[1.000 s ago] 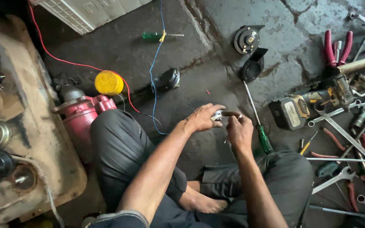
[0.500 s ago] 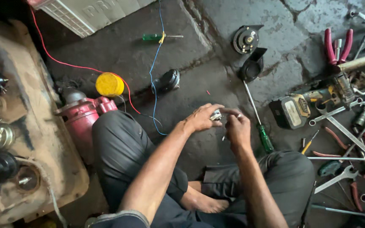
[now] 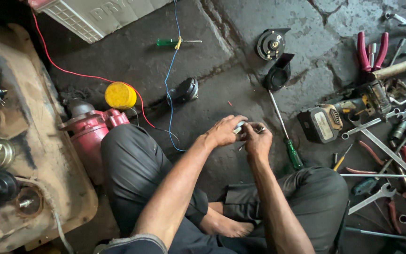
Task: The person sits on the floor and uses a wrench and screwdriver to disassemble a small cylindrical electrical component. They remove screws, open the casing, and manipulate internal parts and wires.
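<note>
My left hand [image 3: 222, 131] and my right hand [image 3: 257, 140] meet over the dark floor in front of my knees. Between them I hold a small silvery metal part [image 3: 238, 126]; the left fingers grip it. My right hand pinches a thin metal tool against it, its tip poking out below. A green-handled screwdriver [image 3: 285, 138] lies just right of my right hand. A black round horn [image 3: 184, 90] with a blue wire [image 3: 169, 80] lies beyond my left hand.
A red motor body [image 3: 90, 134] with a yellow cap [image 3: 120, 95] stands by my left knee. A cordless drill [image 3: 341, 113], pliers [image 3: 371, 49], wrenches [image 3: 381, 146] and a hammer handle [image 3: 400, 67] crowd the right. Another horn [image 3: 270, 44] and a black funnel piece [image 3: 278, 75] lie farther out.
My hands have stayed together on the small part with slight finger movement. The view has shifted a little; nothing else has moved.
</note>
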`<state>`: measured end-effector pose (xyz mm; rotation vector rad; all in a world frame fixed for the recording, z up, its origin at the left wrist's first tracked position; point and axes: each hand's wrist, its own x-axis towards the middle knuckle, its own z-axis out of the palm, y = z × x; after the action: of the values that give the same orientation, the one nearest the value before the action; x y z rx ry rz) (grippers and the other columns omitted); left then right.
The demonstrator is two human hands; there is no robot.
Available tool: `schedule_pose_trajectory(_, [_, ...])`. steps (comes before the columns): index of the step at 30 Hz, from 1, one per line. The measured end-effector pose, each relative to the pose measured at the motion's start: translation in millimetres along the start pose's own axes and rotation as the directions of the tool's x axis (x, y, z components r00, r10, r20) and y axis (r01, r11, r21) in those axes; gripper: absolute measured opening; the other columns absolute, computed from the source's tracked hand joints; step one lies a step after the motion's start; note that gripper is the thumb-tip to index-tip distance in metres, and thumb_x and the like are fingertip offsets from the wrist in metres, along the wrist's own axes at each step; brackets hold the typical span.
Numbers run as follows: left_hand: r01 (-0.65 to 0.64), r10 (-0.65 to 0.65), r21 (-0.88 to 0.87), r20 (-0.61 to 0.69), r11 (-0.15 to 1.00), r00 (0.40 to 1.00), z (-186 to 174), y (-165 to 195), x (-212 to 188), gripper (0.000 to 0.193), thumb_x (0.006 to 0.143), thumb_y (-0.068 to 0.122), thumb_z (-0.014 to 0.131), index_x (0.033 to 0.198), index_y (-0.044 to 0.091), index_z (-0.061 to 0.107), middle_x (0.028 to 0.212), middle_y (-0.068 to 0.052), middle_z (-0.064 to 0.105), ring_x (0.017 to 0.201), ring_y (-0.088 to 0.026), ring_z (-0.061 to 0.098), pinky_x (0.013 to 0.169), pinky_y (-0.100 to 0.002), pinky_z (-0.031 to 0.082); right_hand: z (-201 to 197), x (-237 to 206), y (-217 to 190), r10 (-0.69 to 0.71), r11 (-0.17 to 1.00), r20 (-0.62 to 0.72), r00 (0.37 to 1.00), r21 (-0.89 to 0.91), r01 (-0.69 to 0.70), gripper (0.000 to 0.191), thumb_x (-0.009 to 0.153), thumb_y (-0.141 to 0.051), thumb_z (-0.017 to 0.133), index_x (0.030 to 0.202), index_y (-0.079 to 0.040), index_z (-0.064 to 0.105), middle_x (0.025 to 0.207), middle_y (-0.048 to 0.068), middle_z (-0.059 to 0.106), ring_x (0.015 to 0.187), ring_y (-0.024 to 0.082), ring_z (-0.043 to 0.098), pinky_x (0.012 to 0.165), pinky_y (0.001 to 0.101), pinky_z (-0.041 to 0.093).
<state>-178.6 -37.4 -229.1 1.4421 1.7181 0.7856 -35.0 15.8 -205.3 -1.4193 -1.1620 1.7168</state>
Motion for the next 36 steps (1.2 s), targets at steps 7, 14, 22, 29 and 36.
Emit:
schedule_pose_trajectory(7, [0.008, -0.008, -0.020, 0.007, 1.000, 1.000, -3, 7, 1, 0.067, 0.076, 0.029, 0.084, 0.136, 0.013, 0.057, 0.122, -0.021, 0.065, 0.116, -0.041, 0.062, 0.098, -0.047, 0.051, 4, -7, -13, 0.124, 0.992, -0.071, 0.990, 0.024, -0.123, 0.009, 0.084, -0.007, 0.073, 0.090, 0.000, 0.072, 0.072, 0.006, 0.071, 0.055, 0.013, 0.059, 0.047, 0.0265, 0.041])
schedule_pose_trajectory(14, [0.075, -0.075, 0.017, 0.034, 0.997, 0.997, 4, 20, 3, 0.067, 0.079, 0.034, 0.084, 0.136, 0.014, 0.057, 0.123, -0.021, 0.064, 0.116, -0.042, 0.061, 0.096, -0.048, 0.051, -6, -11, -16, 0.012, 0.991, -0.121, 0.993, -0.128, -0.027, 0.011, 0.084, -0.009, 0.075, 0.088, 0.002, 0.076, 0.074, 0.007, 0.073, 0.059, 0.010, 0.064, 0.051, 0.0225, 0.048])
schedule_pose_trajectory(22, [0.033, -0.033, -0.001, 0.022, 0.999, 0.999, 21, 19, 7, 0.069, 0.075, 0.036, 0.086, 0.133, 0.012, 0.057, 0.119, -0.023, 0.065, 0.113, -0.042, 0.063, 0.093, -0.048, 0.052, -22, -11, -25, 0.179, 0.984, -0.081, 0.981, 0.007, -0.179, 0.009, 0.083, -0.009, 0.073, 0.086, -0.001, 0.072, 0.068, 0.006, 0.067, 0.047, 0.011, 0.053, 0.040, 0.0251, 0.034])
schedule_pose_trajectory(29, [0.031, -0.032, 0.015, 0.021, 0.999, 0.999, 23, 30, 12, 0.069, 0.077, 0.036, 0.085, 0.135, 0.012, 0.057, 0.121, -0.022, 0.064, 0.115, -0.042, 0.062, 0.096, -0.048, 0.051, -30, -12, -46, 0.183, 0.972, -0.053, 0.982, -0.136, -0.189, 0.007, 0.082, -0.006, 0.070, 0.082, 0.000, 0.073, 0.067, 0.007, 0.066, 0.045, 0.011, 0.049, 0.040, 0.0261, 0.031])
schedule_pose_trajectory(36, [0.033, -0.034, 0.019, 0.042, 0.999, 0.999, 17, 38, 8, 0.068, 0.078, 0.036, 0.084, 0.135, 0.012, 0.057, 0.121, -0.022, 0.065, 0.115, -0.042, 0.062, 0.096, -0.047, 0.051, -33, -6, -48, 0.302, 0.953, -0.033, 0.953, -0.034, -0.303, 0.003, 0.082, -0.004, 0.069, 0.081, -0.002, 0.071, 0.067, 0.007, 0.066, 0.043, 0.012, 0.049, 0.039, 0.0271, 0.031])
